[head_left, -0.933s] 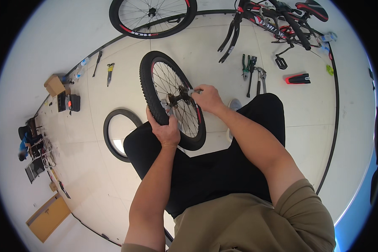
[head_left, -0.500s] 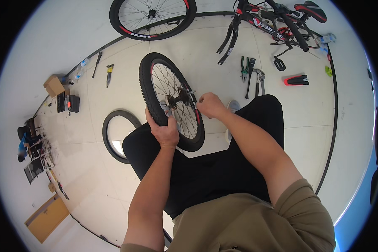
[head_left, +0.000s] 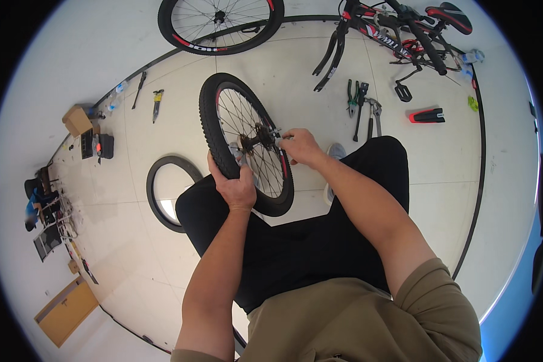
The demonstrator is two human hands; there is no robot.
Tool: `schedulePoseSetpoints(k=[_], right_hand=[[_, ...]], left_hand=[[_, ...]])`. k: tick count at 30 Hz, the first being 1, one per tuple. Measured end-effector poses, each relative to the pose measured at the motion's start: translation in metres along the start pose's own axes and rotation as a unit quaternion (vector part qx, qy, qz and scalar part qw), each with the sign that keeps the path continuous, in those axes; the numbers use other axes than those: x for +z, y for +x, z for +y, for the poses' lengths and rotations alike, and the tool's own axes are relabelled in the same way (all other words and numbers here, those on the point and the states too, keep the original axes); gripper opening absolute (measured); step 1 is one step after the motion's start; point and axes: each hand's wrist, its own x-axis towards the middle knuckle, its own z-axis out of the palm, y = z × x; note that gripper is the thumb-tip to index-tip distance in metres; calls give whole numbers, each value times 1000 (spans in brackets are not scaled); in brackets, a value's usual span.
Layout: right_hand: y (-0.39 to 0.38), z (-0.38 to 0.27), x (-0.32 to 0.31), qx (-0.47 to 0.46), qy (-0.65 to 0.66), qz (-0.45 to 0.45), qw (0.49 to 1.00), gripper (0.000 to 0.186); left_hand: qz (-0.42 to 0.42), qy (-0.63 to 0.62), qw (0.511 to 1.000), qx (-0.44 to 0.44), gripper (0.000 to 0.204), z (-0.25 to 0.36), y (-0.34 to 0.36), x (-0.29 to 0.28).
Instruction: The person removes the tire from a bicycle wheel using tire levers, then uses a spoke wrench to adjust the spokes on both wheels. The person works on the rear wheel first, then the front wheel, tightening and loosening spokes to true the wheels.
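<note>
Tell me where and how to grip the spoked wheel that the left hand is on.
Probably best by the tyre, coming from the left and clasping it as the left hand does. The wheel is on edge, tilted, with the tyre's broad, knobbly outer face turned left; the spokes look thin, and the right hand is near the axle.

Far wheel (head_left: 219, 17) cut off above, hold of right fingers (head_left: 291, 134) unclear

right hand (head_left: 301, 148) back at the wheel hub (head_left: 258, 138), closer in; a moment ago, drawn clear
</note>
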Motion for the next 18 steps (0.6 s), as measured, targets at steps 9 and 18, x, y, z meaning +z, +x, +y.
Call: schedulePoseSetpoints(k=[9, 18], right_hand=[[4, -16, -3, -62, -83, 77, 992, 40], [8, 4, -3, -64, -147, 48, 986, 34]], left_hand=[[-6, 19, 1000, 9, 79, 1, -2, 2], [-1, -4, 1000, -8, 79, 3, -2, 3]])
